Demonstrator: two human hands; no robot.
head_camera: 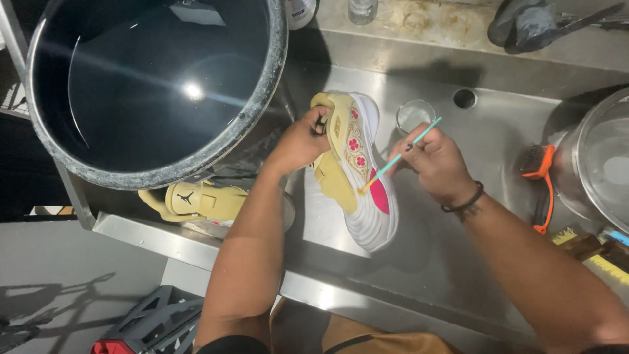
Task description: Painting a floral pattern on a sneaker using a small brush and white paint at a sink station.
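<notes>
Sneaker [367,164] lengthwise top-to-bottom, toe toward person; L hand [298,141] gripping heel, R hand [436,160] pinching brush [401,155].

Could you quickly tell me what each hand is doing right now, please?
Left hand: closed, gripping the sneaker by its heel end.
Right hand: closed, holding a thin teal brush.

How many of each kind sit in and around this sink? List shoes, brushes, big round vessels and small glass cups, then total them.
Shoes: 2, the white shoe and the tan shoe
Brushes: 2, the thin teal brush and the orange scrub brush
Big vessels: 2, the black bucket and the steel pot
Small glass cups: 1
Total: 7
</notes>
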